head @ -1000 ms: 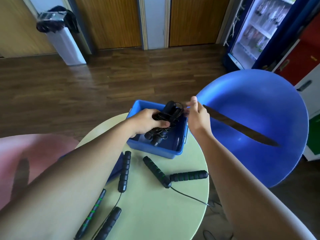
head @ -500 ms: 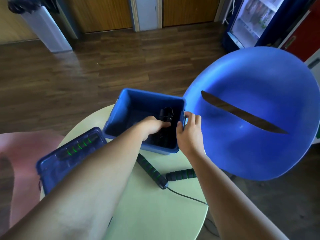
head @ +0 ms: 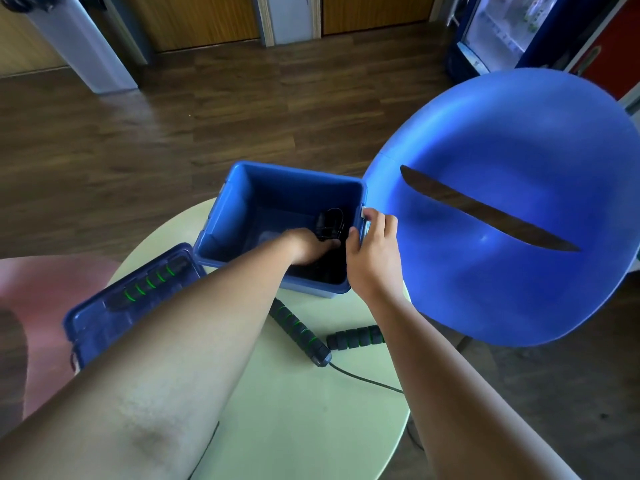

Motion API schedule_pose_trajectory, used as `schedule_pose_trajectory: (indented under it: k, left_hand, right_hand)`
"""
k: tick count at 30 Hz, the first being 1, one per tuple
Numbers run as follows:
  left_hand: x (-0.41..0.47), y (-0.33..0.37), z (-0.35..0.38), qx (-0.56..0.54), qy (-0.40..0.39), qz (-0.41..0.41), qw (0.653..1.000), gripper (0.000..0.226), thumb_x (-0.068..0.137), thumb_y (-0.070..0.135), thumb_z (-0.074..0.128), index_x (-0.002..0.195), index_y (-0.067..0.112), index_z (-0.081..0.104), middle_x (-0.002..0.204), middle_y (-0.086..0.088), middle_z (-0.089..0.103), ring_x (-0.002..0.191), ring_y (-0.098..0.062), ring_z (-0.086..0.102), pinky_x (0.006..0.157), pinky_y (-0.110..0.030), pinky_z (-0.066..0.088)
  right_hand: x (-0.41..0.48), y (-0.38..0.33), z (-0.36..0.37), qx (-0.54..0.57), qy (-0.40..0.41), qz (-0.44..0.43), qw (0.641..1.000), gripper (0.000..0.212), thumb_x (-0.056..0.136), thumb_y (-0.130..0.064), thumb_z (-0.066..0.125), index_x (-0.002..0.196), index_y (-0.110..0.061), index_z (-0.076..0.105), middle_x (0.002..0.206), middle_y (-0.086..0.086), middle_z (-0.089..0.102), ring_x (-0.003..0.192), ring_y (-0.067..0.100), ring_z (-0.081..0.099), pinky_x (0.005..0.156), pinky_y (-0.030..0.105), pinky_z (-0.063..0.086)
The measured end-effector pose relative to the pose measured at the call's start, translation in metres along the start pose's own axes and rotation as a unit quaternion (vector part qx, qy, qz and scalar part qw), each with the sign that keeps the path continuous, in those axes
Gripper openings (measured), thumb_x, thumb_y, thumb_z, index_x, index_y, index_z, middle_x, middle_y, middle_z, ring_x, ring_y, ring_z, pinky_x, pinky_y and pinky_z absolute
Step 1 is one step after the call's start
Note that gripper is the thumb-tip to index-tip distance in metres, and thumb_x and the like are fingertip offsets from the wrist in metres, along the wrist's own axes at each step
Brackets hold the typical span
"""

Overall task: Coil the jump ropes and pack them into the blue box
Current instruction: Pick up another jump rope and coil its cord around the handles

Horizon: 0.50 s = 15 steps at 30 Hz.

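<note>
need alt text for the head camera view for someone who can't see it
A person's left hand presses a coiled black jump rope into an open blue box on a round pale green table, while the right hand grips the box's right rim. Two black rope handles lie on the table.

Bright daylight, soft shadows; wide-angle bending at edges; near forearm slightly blurred

- To my right stands a blue chair, its shell cut by a long dark slot.
- My work rests on a round pale green table.
- A pink seat sits at my left.
- Beyond lie the wooden floor, a grey bin and a glass-fronted fridge.
</note>
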State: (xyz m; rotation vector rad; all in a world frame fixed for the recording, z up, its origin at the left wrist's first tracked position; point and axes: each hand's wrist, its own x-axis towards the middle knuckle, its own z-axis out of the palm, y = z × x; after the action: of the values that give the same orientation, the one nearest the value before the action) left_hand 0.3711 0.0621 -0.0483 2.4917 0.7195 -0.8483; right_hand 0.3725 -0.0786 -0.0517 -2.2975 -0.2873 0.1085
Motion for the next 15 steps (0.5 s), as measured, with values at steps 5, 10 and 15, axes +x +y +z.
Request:
schedule_pose_trajectory:
  k: [5, 10, 15]
  left_hand:
    - [-0.006, -0.017, -0.002, -0.026, 0.039, -0.025, 0.999, 0.087, 0.089, 0.079, 0.025, 0.126, 0.01, 0.063, 0.124, -0.018, 0.064, 0.112, -0.034, 0.06, 0.095, -0.04, 0.046]
    - [-0.019, -0.029, -0.017, -0.01, 0.114, 0.056, 0.992, 0.063, 0.096, 0.065, 0.027, 0.097, 0.018, 0.068, 0.109, -0.018, 0.067, 0.101, -0.039, 0.062, 0.086, -0.042, 0.049]
    - [-0.047, -0.043, -0.02, -0.013, 0.153, 0.133, 0.979, 0.044, 0.097, 0.054, 0.039, 0.079, 0.022, 0.063, 0.09, -0.007, 0.068, 0.089, -0.033, 0.061, 0.08, -0.042, 0.051]
  right_hand:
    - [0.008, -0.006, -0.012, -0.084, -0.026, -0.021, 0.996, 0.039, 0.099, -0.024, 0.048, 0.133, -0.006, 0.046, 0.131, 0.015, 0.047, 0.112, 0.039, 0.051, 0.086, 0.046, 0.046]
    - [0.007, -0.009, -0.032, -0.105, -0.097, -0.012, 0.99, 0.043, 0.099, -0.031, 0.046, 0.139, -0.013, 0.045, 0.133, 0.013, 0.048, 0.118, 0.036, 0.05, 0.092, 0.046, 0.047]
    - [-0.02, -0.002, -0.04, -0.093, -0.113, 0.009, 0.989, 0.041, 0.101, -0.034, 0.045, 0.137, -0.015, 0.047, 0.134, 0.009, 0.049, 0.118, 0.033, 0.052, 0.091, 0.044, 0.048]
